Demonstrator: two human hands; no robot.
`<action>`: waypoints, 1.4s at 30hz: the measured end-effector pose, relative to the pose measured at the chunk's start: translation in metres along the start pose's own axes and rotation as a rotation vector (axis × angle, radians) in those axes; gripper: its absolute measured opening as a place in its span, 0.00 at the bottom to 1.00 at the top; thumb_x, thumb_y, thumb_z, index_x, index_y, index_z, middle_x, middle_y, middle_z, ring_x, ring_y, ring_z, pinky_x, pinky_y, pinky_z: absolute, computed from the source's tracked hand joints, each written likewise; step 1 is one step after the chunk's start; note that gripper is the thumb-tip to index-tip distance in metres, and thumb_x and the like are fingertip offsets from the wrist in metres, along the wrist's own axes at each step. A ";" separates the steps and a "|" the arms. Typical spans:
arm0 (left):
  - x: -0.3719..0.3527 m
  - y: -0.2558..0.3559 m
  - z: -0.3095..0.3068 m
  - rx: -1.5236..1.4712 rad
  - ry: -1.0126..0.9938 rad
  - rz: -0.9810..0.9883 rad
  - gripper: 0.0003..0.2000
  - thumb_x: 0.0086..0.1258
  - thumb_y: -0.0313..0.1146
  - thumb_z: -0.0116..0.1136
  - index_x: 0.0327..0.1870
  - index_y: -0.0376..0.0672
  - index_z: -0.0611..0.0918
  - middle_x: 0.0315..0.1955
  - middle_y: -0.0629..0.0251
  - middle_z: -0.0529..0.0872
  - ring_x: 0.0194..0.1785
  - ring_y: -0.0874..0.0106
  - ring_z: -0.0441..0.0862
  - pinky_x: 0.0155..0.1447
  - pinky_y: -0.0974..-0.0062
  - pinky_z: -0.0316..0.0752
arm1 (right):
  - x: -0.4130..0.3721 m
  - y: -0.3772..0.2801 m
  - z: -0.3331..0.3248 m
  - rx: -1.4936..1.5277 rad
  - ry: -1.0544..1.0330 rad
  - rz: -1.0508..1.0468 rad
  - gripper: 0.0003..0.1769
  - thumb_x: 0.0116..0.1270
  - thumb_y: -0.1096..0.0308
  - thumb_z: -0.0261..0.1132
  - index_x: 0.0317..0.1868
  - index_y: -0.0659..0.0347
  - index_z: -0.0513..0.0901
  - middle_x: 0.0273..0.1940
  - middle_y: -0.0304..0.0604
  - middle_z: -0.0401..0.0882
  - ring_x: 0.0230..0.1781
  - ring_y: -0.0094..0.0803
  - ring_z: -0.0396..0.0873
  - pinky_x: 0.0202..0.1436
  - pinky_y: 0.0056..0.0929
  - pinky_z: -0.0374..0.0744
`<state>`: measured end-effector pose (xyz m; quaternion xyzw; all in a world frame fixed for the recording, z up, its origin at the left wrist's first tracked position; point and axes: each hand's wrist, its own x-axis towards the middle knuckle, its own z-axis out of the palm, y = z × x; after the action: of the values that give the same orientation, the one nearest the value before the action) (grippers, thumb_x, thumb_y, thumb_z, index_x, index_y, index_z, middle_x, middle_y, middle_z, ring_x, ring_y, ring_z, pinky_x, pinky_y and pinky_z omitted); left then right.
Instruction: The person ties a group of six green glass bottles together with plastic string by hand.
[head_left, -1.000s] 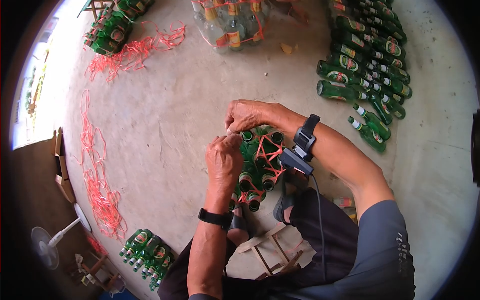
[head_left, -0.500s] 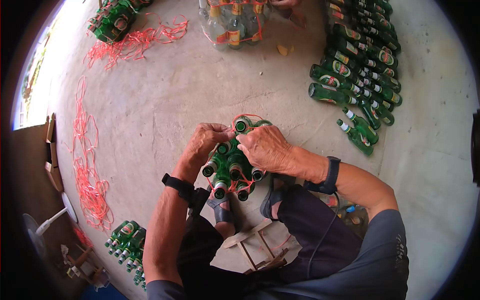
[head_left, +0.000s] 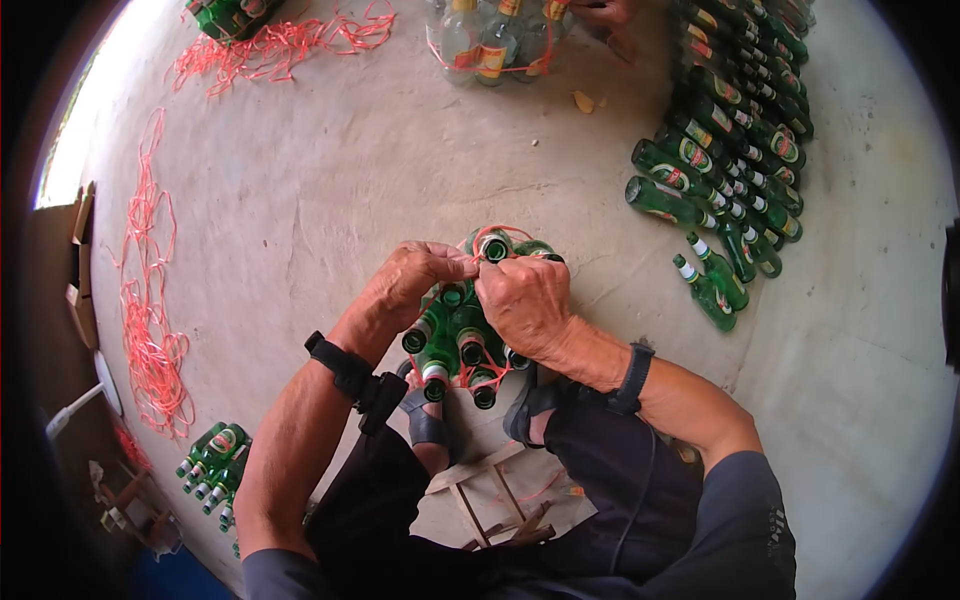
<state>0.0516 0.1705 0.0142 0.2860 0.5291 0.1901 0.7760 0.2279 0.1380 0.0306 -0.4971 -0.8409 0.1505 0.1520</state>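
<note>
A bundle of upright green glass bottles [head_left: 470, 322] stands on the floor between my feet, necks toward me. Red plastic string [head_left: 517, 232] loops around the bottle necks at the far side and also crosses the near ones. My left hand [head_left: 418, 278] is closed, pinching the string with thumb and forefinger beside the far bottle neck. Against those fingertips, my right hand [head_left: 525, 305] is curled tight over the bundle, also on the string. Its fingertips are partly hidden, and the hand covers some bottles beneath it.
Rows of green bottles [head_left: 690, 180] lie at the right. Clear bottles [head_left: 490, 45] tied with red string stand ahead, beside another person's hand [head_left: 605, 12]. Loose red string [head_left: 155, 370] is heaped at the left, near more green bottles [head_left: 215, 460]. A wooden stool [head_left: 490, 500] is below me.
My view has shifted slightly. My right hand has turned and drawn in so its fingertips meet those of my left hand at the string. The bottle bundle stays in place.
</note>
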 end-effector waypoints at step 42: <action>0.045 -0.015 0.000 0.033 0.207 0.125 0.08 0.58 0.26 0.60 0.36 0.33 0.84 0.26 0.62 0.84 0.31 0.74 0.78 0.36 0.74 0.72 | 0.029 0.004 -0.035 0.830 -0.320 0.515 0.05 0.52 0.74 0.63 0.25 0.69 0.81 0.15 0.31 0.70 0.19 0.13 0.65 0.23 0.18 0.68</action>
<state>0.0677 0.1857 -0.0277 0.3100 0.5907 0.2581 0.6989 0.2323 0.1688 0.0640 -0.5568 -0.5733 0.5782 0.1639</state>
